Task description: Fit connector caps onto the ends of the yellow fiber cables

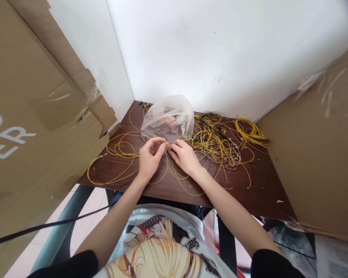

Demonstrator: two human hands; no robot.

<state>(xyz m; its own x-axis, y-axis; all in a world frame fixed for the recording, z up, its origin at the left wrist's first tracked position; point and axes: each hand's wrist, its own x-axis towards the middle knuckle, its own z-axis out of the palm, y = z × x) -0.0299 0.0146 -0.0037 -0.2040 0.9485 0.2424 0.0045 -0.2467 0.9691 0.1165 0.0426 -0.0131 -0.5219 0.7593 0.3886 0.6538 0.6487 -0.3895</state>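
My left hand [150, 157] is closed in a pinch, thumb against fingertips, on a thin yellow wire [164, 142]. Just to its right, my right hand [185, 155] has its fingertips drawn together at the same spot, also closed on the wire; the exact grip is too small to make out. Loops of yellow wire trail below the hands and out to the left over the brown table [156, 189]. Behind my fingers stands a clear plastic bag [168, 112] with small orange and silvery pieces inside.
A tangled heap of yellow and black wires [210, 135] lies right of the bag, beside a coiled yellow bundle [249, 131]. Large cardboard boxes wall in the left [46, 96] and right [316, 154]. A white panel [220, 58] rises behind the table.
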